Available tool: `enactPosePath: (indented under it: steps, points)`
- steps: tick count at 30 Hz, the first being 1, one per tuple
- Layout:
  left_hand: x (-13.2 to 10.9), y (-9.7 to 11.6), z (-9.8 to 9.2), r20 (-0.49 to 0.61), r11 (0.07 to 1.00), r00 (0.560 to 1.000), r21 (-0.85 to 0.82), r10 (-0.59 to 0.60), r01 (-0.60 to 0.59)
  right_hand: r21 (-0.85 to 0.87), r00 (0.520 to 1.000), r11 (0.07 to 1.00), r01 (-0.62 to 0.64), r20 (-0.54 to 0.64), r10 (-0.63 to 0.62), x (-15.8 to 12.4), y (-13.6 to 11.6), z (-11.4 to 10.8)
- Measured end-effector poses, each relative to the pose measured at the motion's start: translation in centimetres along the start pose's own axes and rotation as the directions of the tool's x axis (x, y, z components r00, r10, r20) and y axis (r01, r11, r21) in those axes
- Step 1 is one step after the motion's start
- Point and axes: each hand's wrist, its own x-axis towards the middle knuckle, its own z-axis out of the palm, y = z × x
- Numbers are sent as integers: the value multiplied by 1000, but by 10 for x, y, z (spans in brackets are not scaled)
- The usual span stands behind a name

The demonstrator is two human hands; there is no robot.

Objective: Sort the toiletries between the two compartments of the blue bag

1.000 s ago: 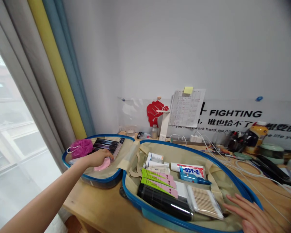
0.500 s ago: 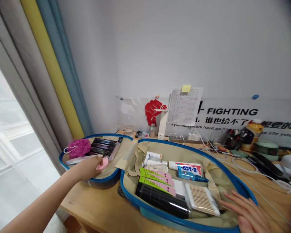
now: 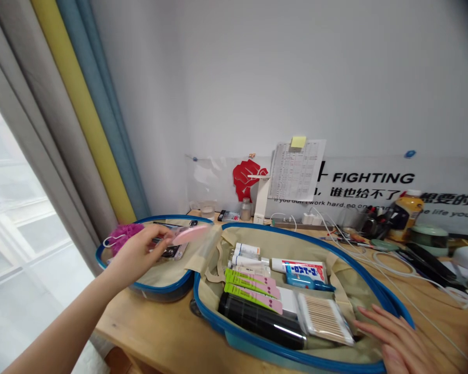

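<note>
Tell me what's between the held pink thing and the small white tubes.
In the head view, a beige flap, partly behind the pink thing, then a narrow beige strap.

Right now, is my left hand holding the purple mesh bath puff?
No, your left hand grips a flat pink item, while the purple mesh bath puff lies in the left half of the blue-rimmed case.

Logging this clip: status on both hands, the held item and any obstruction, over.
Left hand: gripping pink item, blurred. Right hand: open, beside cotton swab pack. Item: raised above case, near fabric hinge; nothing visibly blocking it.
</note>
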Motion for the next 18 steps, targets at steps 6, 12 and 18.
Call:
enactPosePath:
  steps: [6,12,18]
  points:
    - [-3,50,49,9,922,956,-265,294,-281,-5,999,1000,-6,-49,5,10,-14,-1]
    - [5,78,98,110,793,865,-467,490,-390,-9,999,1000,-8,-46,7,13,-16,-2]
    - [9,73,109,333,742,684,-478,649,-471,-12,998,999,-35,-51,35,9,-15,-3]
